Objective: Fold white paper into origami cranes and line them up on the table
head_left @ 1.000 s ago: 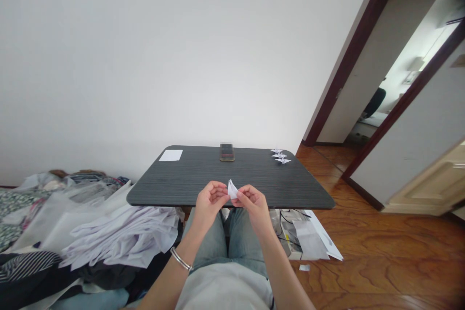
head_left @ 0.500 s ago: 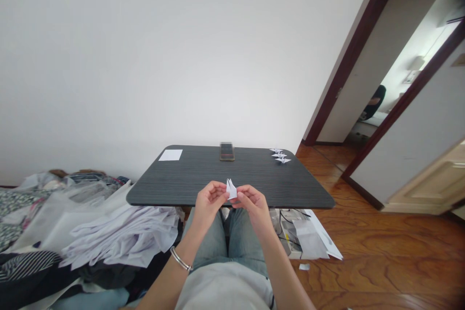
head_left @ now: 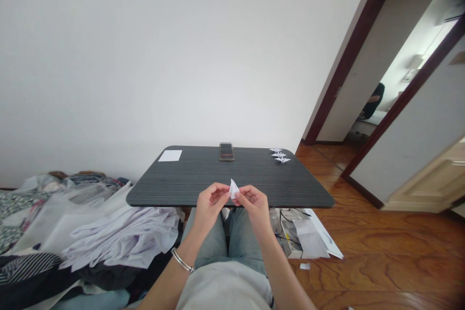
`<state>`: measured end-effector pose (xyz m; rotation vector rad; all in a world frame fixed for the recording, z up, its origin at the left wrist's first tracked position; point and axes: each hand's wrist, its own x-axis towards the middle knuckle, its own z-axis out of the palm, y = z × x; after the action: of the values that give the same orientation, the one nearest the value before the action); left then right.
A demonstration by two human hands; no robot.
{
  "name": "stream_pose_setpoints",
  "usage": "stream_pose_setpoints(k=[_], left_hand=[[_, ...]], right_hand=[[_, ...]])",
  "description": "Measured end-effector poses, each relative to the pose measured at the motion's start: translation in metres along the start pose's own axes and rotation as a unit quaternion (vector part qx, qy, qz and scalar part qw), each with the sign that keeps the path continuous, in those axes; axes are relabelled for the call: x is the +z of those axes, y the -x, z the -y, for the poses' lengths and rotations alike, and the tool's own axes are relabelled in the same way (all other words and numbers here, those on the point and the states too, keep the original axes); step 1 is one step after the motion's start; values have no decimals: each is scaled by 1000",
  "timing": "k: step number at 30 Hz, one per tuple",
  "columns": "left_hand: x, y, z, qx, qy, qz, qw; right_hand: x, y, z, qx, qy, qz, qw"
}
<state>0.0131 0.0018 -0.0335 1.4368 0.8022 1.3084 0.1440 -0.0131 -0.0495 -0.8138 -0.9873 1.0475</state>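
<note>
A small piece of folded white paper [head_left: 234, 189], pointed at the top, is held upright just above the near edge of the dark table [head_left: 189, 172]. My left hand [head_left: 211, 198] pinches its left side between thumb and fingertips. On the right side, my right hand [head_left: 252, 199] pinches it the same way. The fingertips partly cover the lower part of the paper. Several small folded paper cranes [head_left: 281, 159] stand in a row at the table's far right. Flat at the far left lies a white paper sheet [head_left: 170, 155].
A phone [head_left: 226, 152] rests at the table's back middle, near the white wall. Piled clothes [head_left: 123, 235] fill the floor on the left. Papers [head_left: 312, 237], cables and a box lie under the table's right side. A doorway opens at the right.
The folded paper has turned in my fingers: its split, two-pointed top now appears as a single point. Both hands have stayed in nearly the same place.
</note>
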Motion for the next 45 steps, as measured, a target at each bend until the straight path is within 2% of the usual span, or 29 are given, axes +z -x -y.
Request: stream_pose_setpoints(k=[6,19,26,34,39,45], left_hand=[[1,-1,0,-4,26,-6,1000],[6,3,-5,-37,47,-18,998],[9,3,-4,-38,83,-28,995],[6,2,3,-18,69,-80,994],[5,2,6,10,73,-64,995],[8,3,0,9,75,-62,995]], right_hand=[[2,0,2,-8,-24,-14,1000],[0,1,-1,-11,-38,-2,999],[2,5,4,-37,22,-1,999],[3,7,3,-66,64,10,996],[2,8,4,-76,89,14,993],[1,8,5,-111,165,20,980]])
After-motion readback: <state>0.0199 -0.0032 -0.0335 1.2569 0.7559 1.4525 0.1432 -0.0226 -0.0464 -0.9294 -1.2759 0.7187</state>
